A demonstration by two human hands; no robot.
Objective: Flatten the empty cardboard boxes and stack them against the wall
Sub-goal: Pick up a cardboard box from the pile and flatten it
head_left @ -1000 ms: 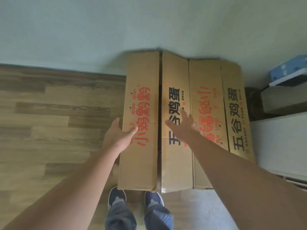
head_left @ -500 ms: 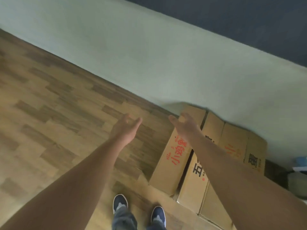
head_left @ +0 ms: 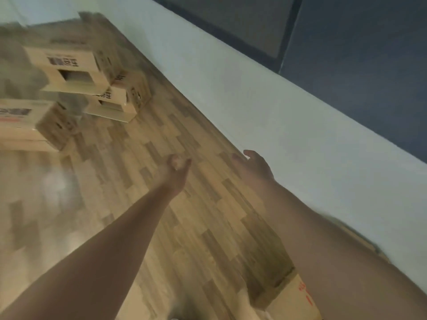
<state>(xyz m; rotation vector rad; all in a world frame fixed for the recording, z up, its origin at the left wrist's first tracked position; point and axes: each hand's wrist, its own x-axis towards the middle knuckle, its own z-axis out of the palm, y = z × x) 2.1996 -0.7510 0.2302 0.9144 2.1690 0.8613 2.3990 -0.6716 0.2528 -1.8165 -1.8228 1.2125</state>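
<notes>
Three unflattened cardboard boxes stand on the wood floor at the far left: one (head_left: 69, 70) on top, one (head_left: 117, 100) beside the wall, one (head_left: 30, 123) at the left edge. All are blurred. A corner of the flattened cardboard (head_left: 293, 296) with red print lies at the bottom right, mostly hidden by my right arm. My left hand (head_left: 176, 172) hangs above the floor mid-frame, fingers loosely curled, holding nothing. My right hand (head_left: 256, 166) is stretched out near the base of the wall, fingers apart, empty.
A pale wall (head_left: 254, 93) runs diagonally from top left to bottom right, with a dark panel (head_left: 346, 42) above it. Wood-pattern floor (head_left: 161, 227) stretches between me and the boxes.
The view has swung left, away from the flattened cardboard, which my hands have let go of. The standing boxes have come into sight. Both hands stay raised and empty.
</notes>
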